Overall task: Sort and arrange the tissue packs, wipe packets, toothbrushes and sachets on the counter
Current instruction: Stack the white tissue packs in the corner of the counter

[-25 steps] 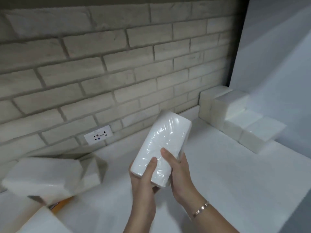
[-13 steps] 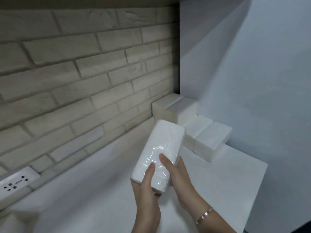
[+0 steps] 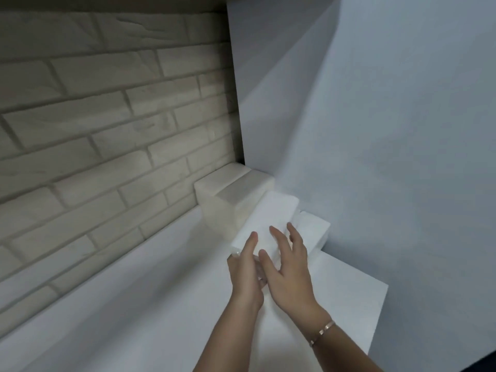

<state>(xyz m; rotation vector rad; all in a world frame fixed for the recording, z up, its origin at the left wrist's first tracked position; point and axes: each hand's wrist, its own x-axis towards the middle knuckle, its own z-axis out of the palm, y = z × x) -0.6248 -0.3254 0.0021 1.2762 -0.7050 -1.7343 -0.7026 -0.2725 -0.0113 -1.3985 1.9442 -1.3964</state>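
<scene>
Pack (image 3: 264, 224) sat tilted atop corner stack (image 3: 311, 232), near end off desk (image 3: 166, 304). Left hand (image 3: 245, 272) gripped near end; right hand (image 3: 288, 267) lay spread flat on top. Risk: slick wrap, uneven stack, pack slides off on release.

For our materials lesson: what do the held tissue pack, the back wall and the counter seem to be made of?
Tissue pack: soft paper, probably in thin plastic film; blur hides any sheen.
Back wall: pale brick or brick-look cladding, matte, rough, with recessed joints.
Counter: smooth white matte board, possibly laminate.

tissue pack (image 3: 268, 224) atop packs (image 3: 314, 232), corner stack (image 3: 228, 194) behind
</scene>
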